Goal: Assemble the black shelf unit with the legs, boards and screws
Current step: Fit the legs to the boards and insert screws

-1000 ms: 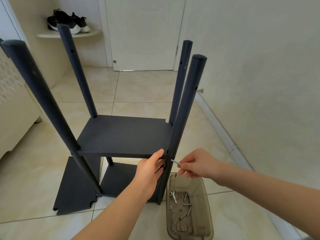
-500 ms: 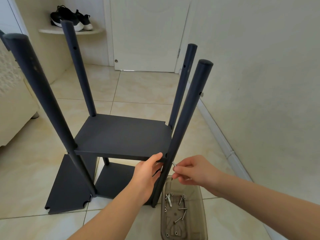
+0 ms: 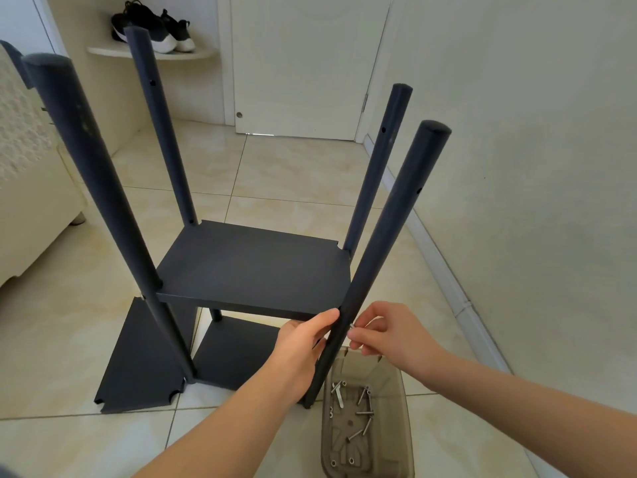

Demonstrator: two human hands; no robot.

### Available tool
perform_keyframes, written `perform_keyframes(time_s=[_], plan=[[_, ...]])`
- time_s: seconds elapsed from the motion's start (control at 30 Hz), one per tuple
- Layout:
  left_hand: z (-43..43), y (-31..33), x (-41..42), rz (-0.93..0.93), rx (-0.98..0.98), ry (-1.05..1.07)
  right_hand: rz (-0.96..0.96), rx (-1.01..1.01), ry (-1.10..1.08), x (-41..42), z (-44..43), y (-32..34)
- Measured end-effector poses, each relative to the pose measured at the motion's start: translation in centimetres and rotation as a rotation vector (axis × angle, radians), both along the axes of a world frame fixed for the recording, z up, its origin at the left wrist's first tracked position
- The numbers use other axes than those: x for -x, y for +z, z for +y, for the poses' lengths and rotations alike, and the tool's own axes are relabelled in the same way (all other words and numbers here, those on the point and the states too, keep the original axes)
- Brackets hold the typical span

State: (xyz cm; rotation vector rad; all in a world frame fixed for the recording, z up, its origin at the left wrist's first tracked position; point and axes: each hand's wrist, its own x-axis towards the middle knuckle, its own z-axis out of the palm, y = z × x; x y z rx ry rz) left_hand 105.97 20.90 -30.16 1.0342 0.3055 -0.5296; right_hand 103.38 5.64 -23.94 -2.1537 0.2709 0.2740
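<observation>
Pinching seemingly a screw (image 3: 352, 326), right hand (image 3: 391, 334) beside leg (image 3: 379, 257).

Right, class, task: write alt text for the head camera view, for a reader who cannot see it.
A person's left hand holds the near right leg of a half-built black shelf unit where the upper board meets it, while the right hand pinches a screw against that leg. A translucent tray of screws sits on the tiled floor below.
</observation>
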Motion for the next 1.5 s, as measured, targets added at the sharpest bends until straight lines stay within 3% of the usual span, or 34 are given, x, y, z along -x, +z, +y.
perform_keyframes(time_s=[0.23,0.43,0.87,1.13,1.33,1.5], plan=[[0.0,-0.2,0.0,-0.003,0.008,-0.002,-0.066,0.110,0.062,0.1,0.2,-0.4],[-0.2,-0.3,0.0,-0.005,0.010,0.010,-0.086,0.109,-0.019,0.0,0.5,-0.2],[-0.2,-0.4,-0.1,-0.025,0.010,0.002,-0.198,0.259,0.272,-0.9,-1.1,-0.9],[0.0,0.0,0.0,-0.050,0.040,0.002,-0.251,0.286,0.287,-1.4,-1.0,-1.6],[-0.4,-0.1,0.4,-0.030,-0.017,0.035,-0.244,0.414,0.317,-1.4,-1.1,-1.3],[-0.5,0.1,0.8,0.027,-0.051,0.049,-0.268,0.712,0.388,-2.1,-1.5,-0.5]])
